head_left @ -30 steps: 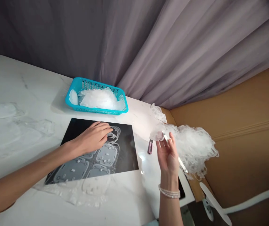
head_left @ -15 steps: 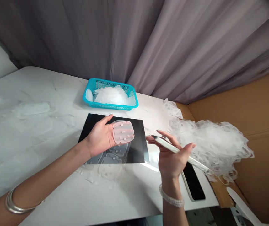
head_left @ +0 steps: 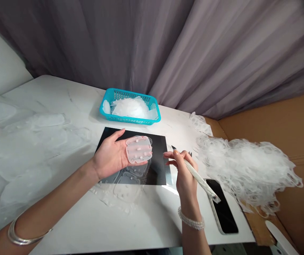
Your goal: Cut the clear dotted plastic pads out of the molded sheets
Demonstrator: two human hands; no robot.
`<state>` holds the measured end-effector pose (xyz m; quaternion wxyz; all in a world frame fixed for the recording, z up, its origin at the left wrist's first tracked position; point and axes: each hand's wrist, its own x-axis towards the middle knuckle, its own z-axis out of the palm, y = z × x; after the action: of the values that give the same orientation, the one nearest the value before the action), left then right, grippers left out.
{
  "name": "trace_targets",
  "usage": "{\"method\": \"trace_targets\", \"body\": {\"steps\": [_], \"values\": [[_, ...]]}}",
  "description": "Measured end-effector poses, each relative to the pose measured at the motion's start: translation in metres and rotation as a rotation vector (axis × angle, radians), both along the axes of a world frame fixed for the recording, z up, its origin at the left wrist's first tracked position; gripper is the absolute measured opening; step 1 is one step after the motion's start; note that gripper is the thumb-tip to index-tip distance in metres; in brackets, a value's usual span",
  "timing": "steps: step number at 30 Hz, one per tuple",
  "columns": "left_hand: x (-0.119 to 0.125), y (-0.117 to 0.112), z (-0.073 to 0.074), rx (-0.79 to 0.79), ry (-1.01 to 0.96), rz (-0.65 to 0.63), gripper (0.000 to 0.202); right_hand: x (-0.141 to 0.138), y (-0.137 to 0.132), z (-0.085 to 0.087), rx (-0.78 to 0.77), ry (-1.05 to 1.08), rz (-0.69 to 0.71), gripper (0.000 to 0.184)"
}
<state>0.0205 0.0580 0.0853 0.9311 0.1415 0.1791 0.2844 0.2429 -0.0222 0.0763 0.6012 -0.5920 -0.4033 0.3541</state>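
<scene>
My left hand (head_left: 114, 154) is held palm up over a black sheet (head_left: 158, 173). Across its fingers lies a translucent, rounded-square piece of soft plastic (head_left: 139, 150) with small raised knobs and slots. My right hand (head_left: 185, 170), just right of the sheet, grips a slim white marbled tool (head_left: 201, 180) with a dark tip; its exact kind is unclear. The tool's tip points toward the left hand, apart from the piece. More clear knobbed pieces (head_left: 126, 189) lie on the sheet's near part and over its front edge.
Behind the sheet stands a blue basket (head_left: 130, 122) holding translucent pieces. Clear sheets (head_left: 34, 141) spread over the left of the white table (head_left: 141, 230). A phone (head_left: 222, 209) lies at right, beside a heap of frilly clear scraps (head_left: 247, 170) against a cardboard wall (head_left: 274, 120).
My right hand has turned the tool, its fingers now closed nearer the tip and its rear end swung down toward the phone. The left hand still carries the piece. The view has shifted slightly.
</scene>
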Motion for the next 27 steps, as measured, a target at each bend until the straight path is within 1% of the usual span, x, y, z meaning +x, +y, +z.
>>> {"method": "trace_targets", "body": {"steps": [4,8,14,18,20,24,27], "values": [[-0.001,-0.001,0.001,-0.021,0.0,0.024,0.069,-0.006,0.0,0.001,-0.032,0.002,0.03,0.039],[-0.001,-0.001,0.0,-0.051,0.008,0.032,0.067,-0.015,0.003,0.001,-0.048,0.084,0.094,0.04],[0.0,-0.002,-0.003,-0.013,-0.01,-0.025,0.069,-0.026,0.016,0.003,0.015,0.172,0.206,0.038],[0.001,-0.004,-0.003,0.004,-0.003,-0.037,0.067,-0.033,0.023,0.001,0.015,0.232,0.278,0.037],[0.001,-0.004,-0.003,0.015,0.016,-0.042,0.067,-0.034,0.025,0.0,0.02,0.25,0.274,0.038],[-0.001,-0.002,-0.007,0.029,0.093,-0.031,0.067,-0.033,0.026,-0.001,0.063,0.23,0.197,0.04],[-0.001,0.0,-0.014,0.024,0.221,0.041,0.064,-0.035,0.023,0.0,0.139,0.117,0.093,0.038]]}}
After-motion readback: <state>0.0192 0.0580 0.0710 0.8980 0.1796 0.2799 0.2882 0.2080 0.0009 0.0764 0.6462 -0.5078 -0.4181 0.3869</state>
